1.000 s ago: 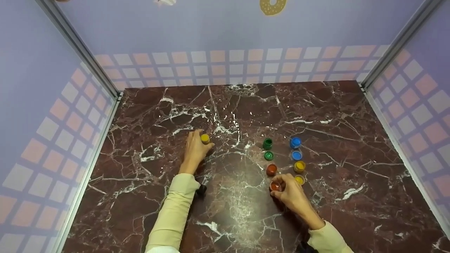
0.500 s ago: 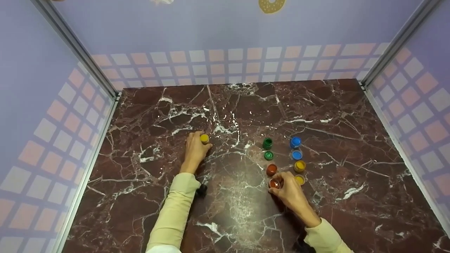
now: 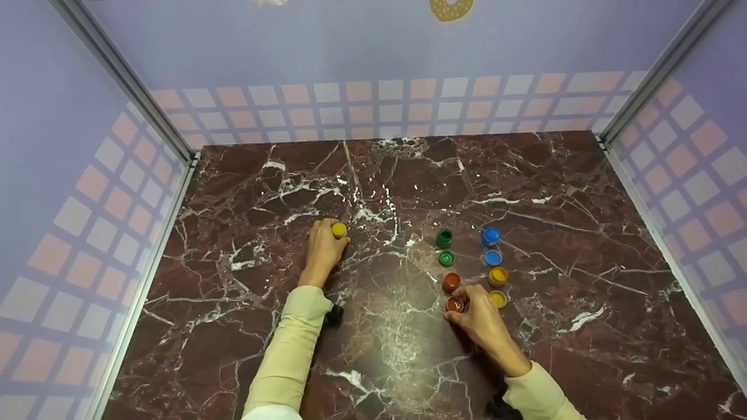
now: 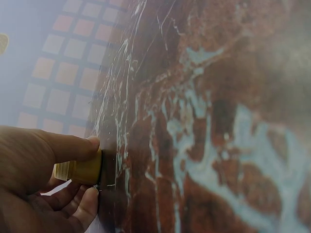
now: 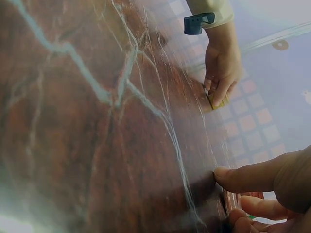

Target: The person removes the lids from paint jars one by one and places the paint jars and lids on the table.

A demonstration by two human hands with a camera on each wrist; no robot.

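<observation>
My left hand (image 3: 324,249) grips a small yellow paint jar (image 3: 339,230) that stands on the table; the left wrist view shows the jar (image 4: 86,170) between thumb and fingers. My right hand (image 3: 483,315) pinches the rim of a lid with red paint inside (image 3: 454,305), which lies on the table. In the right wrist view that lid (image 5: 232,203) is partly hidden by the fingers. Just beyond it stands an open jar of red paint (image 3: 450,282). To its right are an open yellow jar (image 3: 498,276) and a yellow-smeared lid (image 3: 498,299), close to my right knuckles.
Farther back stand an open green jar (image 3: 444,238) with its lid (image 3: 446,258) and an open blue jar (image 3: 491,236) with its lid (image 3: 493,258). The marble-patterned table (image 3: 379,338) is bounded by lilac panels (image 3: 379,52) on three sides.
My right hand has slid the red lid slightly forward and left, nearer the red jar. The left hand keeps its grip on the yellow jar, almost unmoved.
</observation>
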